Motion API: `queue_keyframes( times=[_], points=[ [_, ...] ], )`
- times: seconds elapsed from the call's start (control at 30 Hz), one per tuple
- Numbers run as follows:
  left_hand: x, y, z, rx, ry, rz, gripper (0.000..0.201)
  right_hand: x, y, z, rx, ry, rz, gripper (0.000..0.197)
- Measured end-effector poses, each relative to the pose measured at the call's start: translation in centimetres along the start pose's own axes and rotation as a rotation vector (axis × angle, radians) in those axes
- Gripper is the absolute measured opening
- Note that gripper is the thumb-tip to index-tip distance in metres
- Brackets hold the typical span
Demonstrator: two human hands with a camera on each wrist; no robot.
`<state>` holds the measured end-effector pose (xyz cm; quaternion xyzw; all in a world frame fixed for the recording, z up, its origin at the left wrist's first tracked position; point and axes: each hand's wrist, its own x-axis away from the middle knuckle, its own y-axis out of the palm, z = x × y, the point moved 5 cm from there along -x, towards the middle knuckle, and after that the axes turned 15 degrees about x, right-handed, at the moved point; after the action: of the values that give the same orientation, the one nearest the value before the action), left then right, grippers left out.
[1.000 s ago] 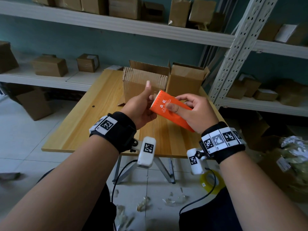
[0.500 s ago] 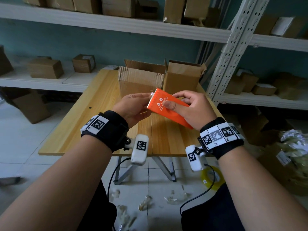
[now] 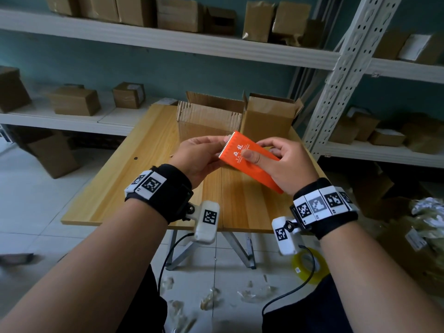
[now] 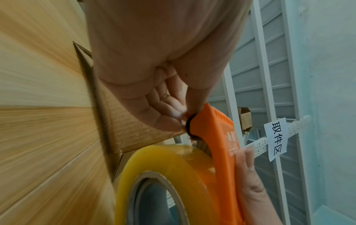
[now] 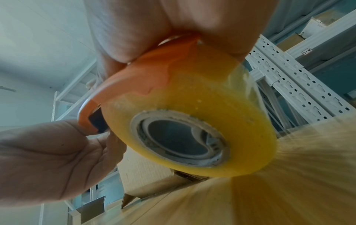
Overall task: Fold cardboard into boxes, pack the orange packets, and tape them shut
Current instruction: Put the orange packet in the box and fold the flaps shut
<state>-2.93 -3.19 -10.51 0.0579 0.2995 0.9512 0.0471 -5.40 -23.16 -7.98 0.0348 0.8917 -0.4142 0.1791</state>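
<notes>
An orange tape dispenser (image 3: pixel 249 162) with a toothed end is held over the wooden table (image 3: pixel 134 183), in front of two open cardboard boxes (image 3: pixel 209 121) (image 3: pixel 266 118). My right hand (image 3: pixel 260 152) grips its body, thumb on the printed face. My left hand (image 3: pixel 217 146) pinches its toothed end. From the left wrist, my fingers (image 4: pixel 163 115) close on the dispenser (image 4: pixel 217 137) above its yellowish tape roll (image 4: pixel 163 175). The right wrist view shows the roll (image 5: pixel 192 121) under the orange cover (image 5: pixel 138 73). No orange packets are in sight.
A second yellow tape roll (image 3: pixel 310 265) lies on the tiled floor below my right wrist, among plastic scraps (image 3: pixel 209 301). White metal shelving (image 3: pixel 341 75) with many small cartons stands behind and to the right of the table.
My left thumb, raised a second ago, has come down onto the dispenser's toothed end. Both hands have stayed over the table with the dispenser between them.
</notes>
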Motion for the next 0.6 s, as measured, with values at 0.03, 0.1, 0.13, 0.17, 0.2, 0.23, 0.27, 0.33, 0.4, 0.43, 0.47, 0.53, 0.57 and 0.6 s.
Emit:
queue_keyframes(
  times=[0.03, 0.1, 0.13, 0.17, 0.2, 0.23, 0.27, 0.33, 0.4, 0.43, 0.47, 0.53, 0.57, 0.6],
  points=[
    [0.08, 0.03, -0.01, 0.010, -0.006, 0.004, 0.021, -0.03, 0.02, 0.04, 0.001, 0.004, -0.002, 0.049],
    [0.17, -0.01, 0.02, 0.012, -0.015, 0.003, 0.021, -0.04, 0.02, 0.08, 0.003, 0.007, -0.007, 0.050],
    [0.20, -0.02, 0.09, 0.003, -0.014, -0.009, 0.018, -0.01, 0.01, 0.06, 0.004, 0.006, -0.008, 0.050],
    [0.23, -0.01, 0.16, -0.005, -0.009, -0.023, 0.015, 0.01, -0.01, 0.02, 0.006, 0.003, -0.010, 0.051],
    [0.27, 0.04, 0.19, -0.010, -0.002, -0.033, 0.013, 0.03, 0.00, 0.00, 0.008, 0.002, -0.010, 0.052],
    [0.28, 0.08, 0.24, -0.014, 0.008, -0.033, 0.012, 0.02, 0.00, -0.01, 0.009, 0.002, -0.009, 0.054],
    [0.28, 0.08, 0.24, -0.019, 0.022, -0.022, 0.011, 0.02, 0.01, 0.00, 0.009, 0.005, -0.007, 0.056],
    [0.23, 0.10, 0.24, -0.034, 0.069, 0.000, 0.011, -0.02, 0.02, 0.11, -0.001, 0.019, 0.000, 0.060],
    [0.13, 0.06, 0.21, -0.055, 0.115, 0.014, 0.012, -0.03, 0.00, 0.15, -0.004, 0.031, 0.004, 0.059],
    [0.10, -0.01, 0.19, -0.068, 0.128, 0.019, 0.012, -0.02, 0.03, 0.16, 0.001, 0.030, 0.002, 0.058],
    [0.09, -0.13, 0.18, -0.083, 0.136, 0.023, 0.013, 0.00, 0.07, 0.12, 0.003, 0.026, -0.002, 0.057],
    [0.10, -0.34, 0.24, -0.110, 0.145, 0.029, 0.013, 0.06, 0.16, 0.06, 0.001, 0.013, -0.012, 0.057],
    [0.11, -0.40, 0.29, -0.116, 0.149, 0.030, 0.012, 0.08, 0.20, 0.06, 0.001, 0.005, -0.016, 0.058],
    [0.12, -0.44, 0.31, -0.118, 0.151, 0.032, 0.011, 0.10, 0.21, 0.05, 0.002, -0.002, -0.017, 0.060]
  ],
)
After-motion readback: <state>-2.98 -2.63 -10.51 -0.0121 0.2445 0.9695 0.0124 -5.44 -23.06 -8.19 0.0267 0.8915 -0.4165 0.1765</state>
